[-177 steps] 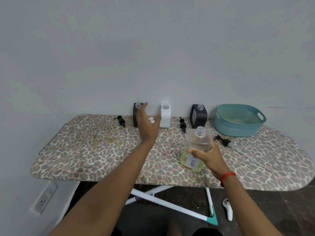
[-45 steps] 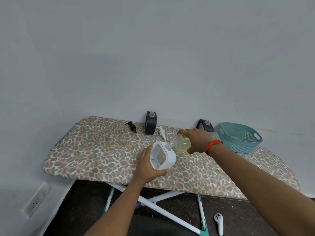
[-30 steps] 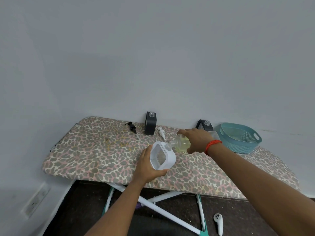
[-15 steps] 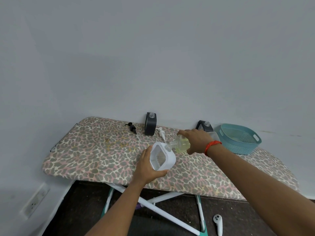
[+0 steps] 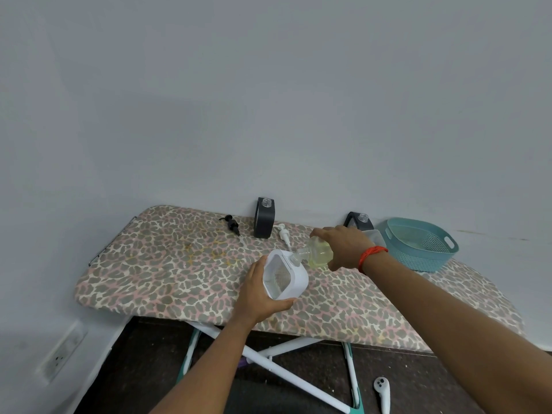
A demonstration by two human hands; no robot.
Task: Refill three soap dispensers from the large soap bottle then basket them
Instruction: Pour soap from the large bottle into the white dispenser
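Note:
My left hand [image 5: 257,294] grips a white soap dispenser [image 5: 283,277], tilted above the leopard-print ironing board [image 5: 167,264]. My right hand [image 5: 343,245] holds the large clear soap bottle [image 5: 316,252] of yellowish liquid on its side, with its neck at the dispenser's opening. Two black dispensers without pumps stand by the wall: one at the back middle [image 5: 264,218], the other [image 5: 360,221] partly hidden behind my right hand. The teal basket [image 5: 418,248] sits at the board's right end.
A black pump [image 5: 231,225] and a white pump [image 5: 283,233] lie loose on the board near the back. The wall runs right behind the board. On the floor below lie a white controller [image 5: 381,394] and the board's crossed legs [image 5: 268,358]. A wall socket [image 5: 59,358] is at lower left.
Since about six seconds ago my left hand has taken the white dispenser from the back row and my right hand has tipped the bottle into it. Over the last 1.5 seconds the pose has held almost unchanged.

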